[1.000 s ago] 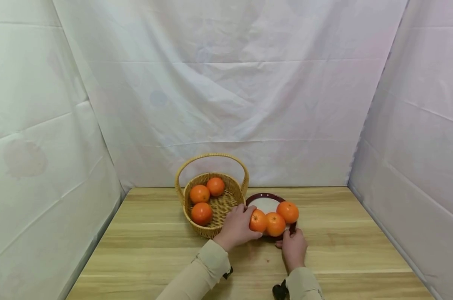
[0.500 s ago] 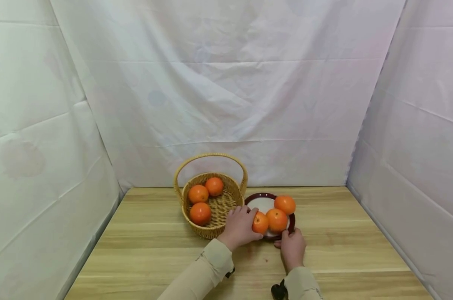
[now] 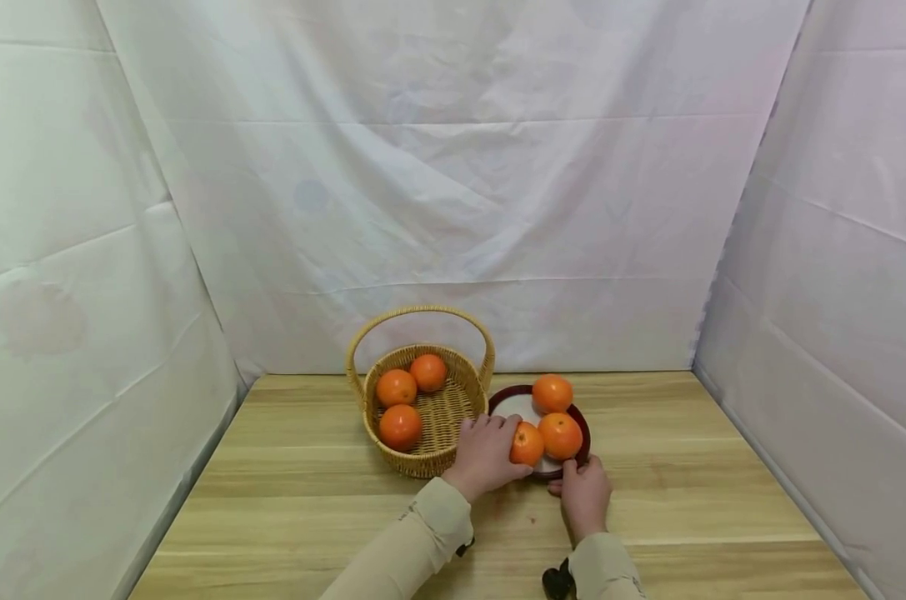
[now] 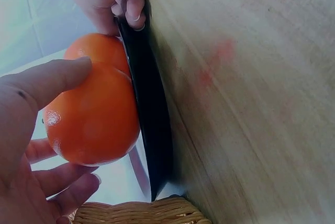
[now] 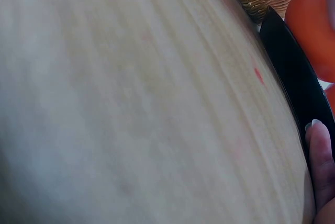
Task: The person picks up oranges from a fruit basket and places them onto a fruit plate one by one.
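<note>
My left hand (image 3: pixel 488 457) holds an orange (image 3: pixel 527 444) over the near left part of a plate with a dark red rim (image 3: pixel 585 435) and white inside. In the left wrist view, the thumb and fingers curve round that orange (image 4: pixel 94 119). A second orange (image 3: pixel 561 436) sits beside it on the plate, and a third orange (image 3: pixel 553 393) is at the far right rim. At the plate's near right edge, my right hand (image 3: pixel 588 498) pinches the rim. The right wrist view shows its fingers against the dark side of the plate (image 5: pixel 293 69).
A wicker basket (image 3: pixel 448 425) with a tall arched handle (image 3: pixel 421 309) stands left of the plate, close to it. Inside are three oranges (image 3: pixel 401 427), grouped at its left side. White cloth (image 3: pixel 453 200) hangs behind the wooden table (image 3: pixel 302 508) and along both sides.
The third orange has rolled back and left along the rim. The middle orange has shifted slightly right and back. My left hand and its orange have moved a little right; the right hand stays at the rim.
</note>
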`<state>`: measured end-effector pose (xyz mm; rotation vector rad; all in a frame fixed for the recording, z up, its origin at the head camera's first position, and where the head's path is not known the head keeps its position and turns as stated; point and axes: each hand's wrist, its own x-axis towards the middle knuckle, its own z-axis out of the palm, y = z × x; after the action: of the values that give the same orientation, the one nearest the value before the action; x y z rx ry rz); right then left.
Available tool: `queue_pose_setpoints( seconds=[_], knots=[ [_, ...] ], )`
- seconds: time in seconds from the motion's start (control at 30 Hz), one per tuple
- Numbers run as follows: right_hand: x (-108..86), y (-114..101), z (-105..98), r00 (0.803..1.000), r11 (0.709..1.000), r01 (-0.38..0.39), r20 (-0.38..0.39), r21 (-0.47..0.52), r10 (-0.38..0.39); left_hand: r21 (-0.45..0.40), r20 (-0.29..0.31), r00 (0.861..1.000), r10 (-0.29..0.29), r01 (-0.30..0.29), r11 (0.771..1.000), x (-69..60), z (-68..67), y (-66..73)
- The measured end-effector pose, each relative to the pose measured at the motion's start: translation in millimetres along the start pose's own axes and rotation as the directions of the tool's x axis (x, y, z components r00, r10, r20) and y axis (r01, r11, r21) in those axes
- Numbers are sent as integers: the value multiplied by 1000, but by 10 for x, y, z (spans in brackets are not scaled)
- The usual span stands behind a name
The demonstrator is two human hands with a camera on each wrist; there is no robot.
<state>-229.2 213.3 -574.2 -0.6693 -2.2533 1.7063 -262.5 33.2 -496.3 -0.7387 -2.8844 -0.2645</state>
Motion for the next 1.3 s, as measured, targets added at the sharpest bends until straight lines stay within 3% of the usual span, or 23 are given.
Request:
queue_pose_setpoints(
  seconds=[0.37, 0.7, 0.9, 1.3],
  knots=[
    [0, -25, 4, 999, 999, 42, -27, -11, -42, 57, -9, 1000, 20, -20, 998, 22, 1, 63],
    [10, -5, 9, 999, 1000, 27, -28, -1, -27, 84, 5, 1000, 23, -23, 996, 53, 30, 122],
    [7, -3, 13, 999, 999, 37, -20, -2, -38, 48, 24, 999, 46, -47, 998, 72, 36, 154],
    [20, 31, 30, 997, 998, 64, -41, -2, -64, -49, 73, 997, 36, -32, 998, 112, 68, 192]
  ],
)
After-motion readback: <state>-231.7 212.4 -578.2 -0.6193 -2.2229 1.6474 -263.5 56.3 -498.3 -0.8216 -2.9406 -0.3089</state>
